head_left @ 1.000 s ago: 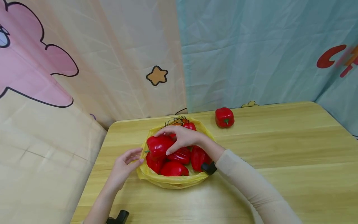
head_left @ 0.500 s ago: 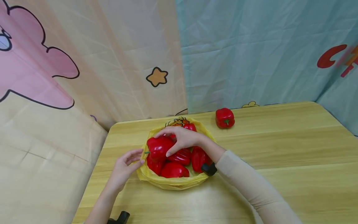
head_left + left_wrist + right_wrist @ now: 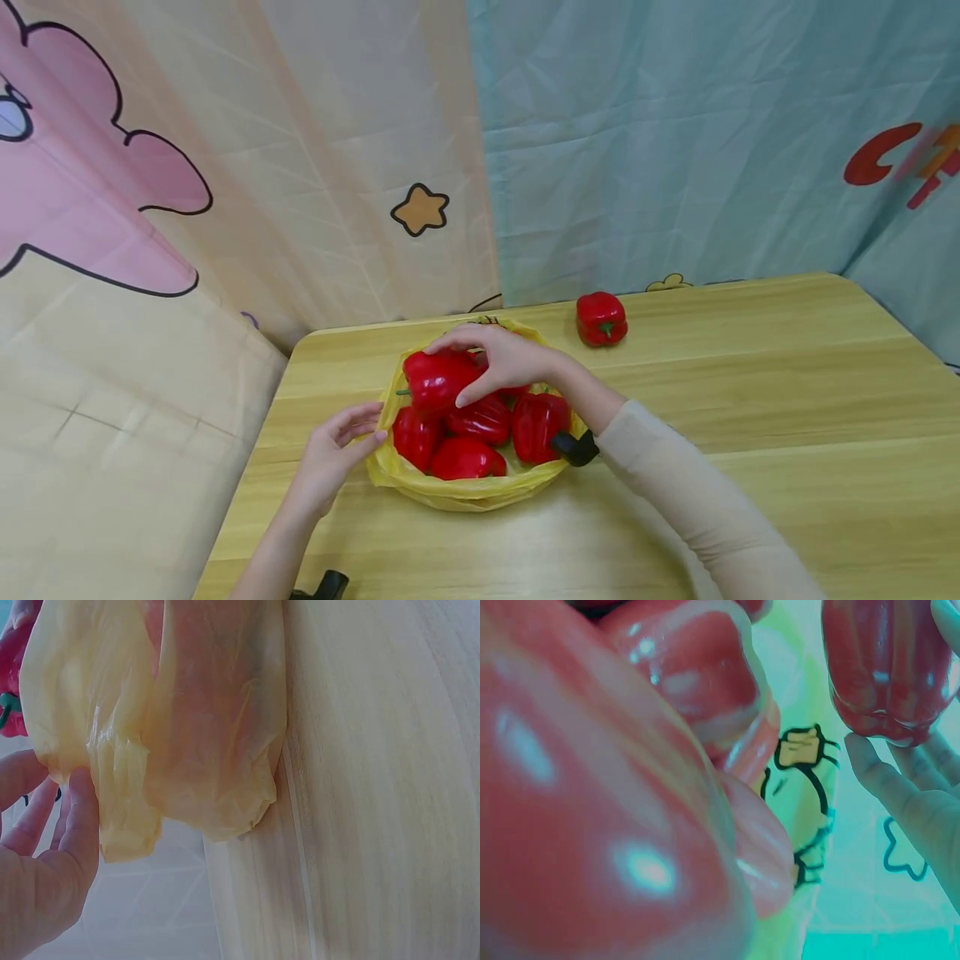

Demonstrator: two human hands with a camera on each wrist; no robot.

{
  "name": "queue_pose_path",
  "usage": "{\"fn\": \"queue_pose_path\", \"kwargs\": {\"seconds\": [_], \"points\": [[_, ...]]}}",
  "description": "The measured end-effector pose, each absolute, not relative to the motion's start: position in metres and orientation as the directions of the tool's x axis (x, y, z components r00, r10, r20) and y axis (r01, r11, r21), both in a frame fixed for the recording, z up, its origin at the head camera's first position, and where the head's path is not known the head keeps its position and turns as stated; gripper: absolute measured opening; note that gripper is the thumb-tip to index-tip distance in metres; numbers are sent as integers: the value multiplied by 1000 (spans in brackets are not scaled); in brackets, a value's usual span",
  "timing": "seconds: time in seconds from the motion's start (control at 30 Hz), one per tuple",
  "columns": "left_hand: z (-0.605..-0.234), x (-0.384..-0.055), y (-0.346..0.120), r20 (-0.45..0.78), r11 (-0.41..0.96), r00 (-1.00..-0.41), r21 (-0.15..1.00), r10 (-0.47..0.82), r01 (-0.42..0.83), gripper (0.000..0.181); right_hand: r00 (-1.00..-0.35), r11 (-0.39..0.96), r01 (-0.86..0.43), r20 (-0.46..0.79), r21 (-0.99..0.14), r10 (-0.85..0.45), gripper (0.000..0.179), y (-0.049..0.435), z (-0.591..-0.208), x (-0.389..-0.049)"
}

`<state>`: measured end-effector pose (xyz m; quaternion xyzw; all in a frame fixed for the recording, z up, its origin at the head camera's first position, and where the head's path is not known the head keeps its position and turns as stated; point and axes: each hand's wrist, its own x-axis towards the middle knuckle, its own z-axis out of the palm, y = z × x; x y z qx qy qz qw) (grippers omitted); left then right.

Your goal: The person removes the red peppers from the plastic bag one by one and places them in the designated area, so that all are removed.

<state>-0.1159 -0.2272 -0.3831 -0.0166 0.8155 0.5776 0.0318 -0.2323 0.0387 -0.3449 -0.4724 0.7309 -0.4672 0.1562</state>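
Note:
A yellow plastic bag with its mouth wide stands on the table, several red bell peppers inside. Over these my right hand grips one red bell pepper, its green stem pointing left. In the right wrist view the fingers of that hand lie against the end of the held pepper. At the left my left hand pinches the bag's rim. The left wrist view shows its thumb and fingers on the thin film. The right hand hides part of the bag's far side.
Another red bell pepper sits near the back edge of the wooden table, right of the bag. Printed curtains hang behind the table. Black wrist mounts show by both wrists.
Over the last half second my right hand has raised the bell pepper slightly and shifted it to the right, uncovering more of the peppers below. The left hand stays at the rim.

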Motion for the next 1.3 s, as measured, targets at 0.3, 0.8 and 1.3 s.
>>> {"fn": "queue_pose_path", "kwargs": {"seconds": [0.3, 0.8, 1.3], "points": [[-384, -116, -226, -56, 320, -998, 946, 13, -49, 42, -555, 123, -535, 237, -836, -797, 61, 63, -332, -233], [-381, -115, -224, -38, 368, -999, 929, 1, -35, 40, -669, 212, -504, 223, -837, -709, 61, 118, -319, -240], [-379, -116, -225, -49, 407, -999, 912, -5, -47, 41, -727, 295, -506, 217, -811, -651, 61, 158, -308, -237]]}}
